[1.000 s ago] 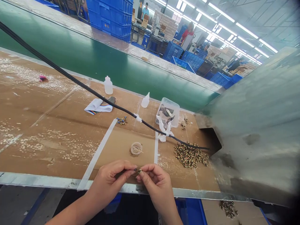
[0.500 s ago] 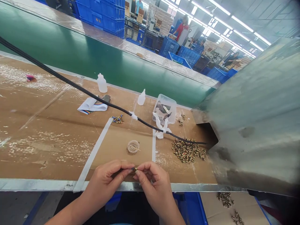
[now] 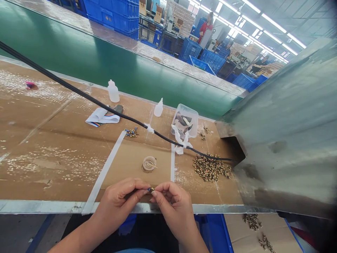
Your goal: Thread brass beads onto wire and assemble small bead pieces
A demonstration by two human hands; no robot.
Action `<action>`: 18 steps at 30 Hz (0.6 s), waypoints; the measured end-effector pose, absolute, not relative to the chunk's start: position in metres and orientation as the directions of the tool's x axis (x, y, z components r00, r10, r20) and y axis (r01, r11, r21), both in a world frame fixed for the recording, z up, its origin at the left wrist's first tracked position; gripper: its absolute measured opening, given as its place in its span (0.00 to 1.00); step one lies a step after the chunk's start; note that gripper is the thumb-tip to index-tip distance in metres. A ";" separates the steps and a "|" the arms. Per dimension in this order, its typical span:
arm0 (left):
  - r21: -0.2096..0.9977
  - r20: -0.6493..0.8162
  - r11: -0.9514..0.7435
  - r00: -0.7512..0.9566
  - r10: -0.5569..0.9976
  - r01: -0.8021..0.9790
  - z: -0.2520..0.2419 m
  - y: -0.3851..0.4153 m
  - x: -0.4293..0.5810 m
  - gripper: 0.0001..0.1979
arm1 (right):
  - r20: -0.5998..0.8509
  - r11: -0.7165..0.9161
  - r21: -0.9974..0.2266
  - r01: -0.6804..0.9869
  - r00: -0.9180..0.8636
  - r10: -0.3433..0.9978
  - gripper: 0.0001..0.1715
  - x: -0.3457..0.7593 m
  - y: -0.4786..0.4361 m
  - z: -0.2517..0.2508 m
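Observation:
My left hand (image 3: 118, 196) and my right hand (image 3: 171, 207) meet just above the cardboard-covered bench's front edge. Their fingertips pinch a small brass-coloured terminal (image 3: 151, 189) with a short dark lead. Its exact shape is too small to make out. A heap of similar small terminals (image 3: 210, 168) lies to the right of my right hand. A small round clear dish (image 3: 149, 163) sits just beyond my fingers, between strips of white tape (image 3: 171, 163).
A black cable (image 3: 105, 109) crosses the bench into an opening in a grey metal hood (image 3: 279, 123). Further back stand plastic squeeze bottles (image 3: 113, 91), a clear box (image 3: 184, 121) and a ribbon cable (image 3: 102, 117). A green conveyor belt (image 3: 79, 59) runs behind.
My head view has shifted slightly, moving the scene up and left in the picture. My hands stay together on the small terminal, with little visible movement.

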State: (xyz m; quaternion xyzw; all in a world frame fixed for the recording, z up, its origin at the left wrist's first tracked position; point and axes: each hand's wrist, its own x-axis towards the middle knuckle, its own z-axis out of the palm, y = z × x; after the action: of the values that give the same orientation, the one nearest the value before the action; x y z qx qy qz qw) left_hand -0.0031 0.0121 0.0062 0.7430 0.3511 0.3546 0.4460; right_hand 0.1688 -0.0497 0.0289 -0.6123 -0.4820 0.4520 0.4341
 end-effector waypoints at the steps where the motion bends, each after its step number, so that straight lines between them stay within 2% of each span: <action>1: 0.908 0.215 -0.361 0.503 0.837 0.213 0.006 0.012 -0.003 0.07 | -0.151 -0.172 -0.969 0.179 0.128 0.980 0.10 0.169 -0.050 0.028; 5: 0.878 0.253 -0.423 0.533 0.807 0.225 0.006 0.011 -0.004 0.08 | -0.177 -0.197 -0.967 0.162 0.131 0.975 0.10 0.168 -0.051 0.026; 12: 0.821 0.343 -0.537 0.585 0.735 0.193 0.001 0.006 -0.004 0.10 | -0.065 -0.111 -0.922 0.371 0.135 0.989 0.09 0.170 -0.055 0.032; 18: 0.817 0.328 -0.540 0.608 0.723 0.202 0.001 0.005 -0.002 0.10 | -0.061 -0.114 -0.911 0.395 0.144 0.988 0.09 0.170 -0.056 0.030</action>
State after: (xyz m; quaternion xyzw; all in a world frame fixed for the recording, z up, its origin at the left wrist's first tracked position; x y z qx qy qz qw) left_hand -0.0020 0.0050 0.0006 0.8096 0.2856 0.3384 0.3852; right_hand 0.1697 -0.0556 0.0295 -0.6452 -0.5358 0.3754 0.3946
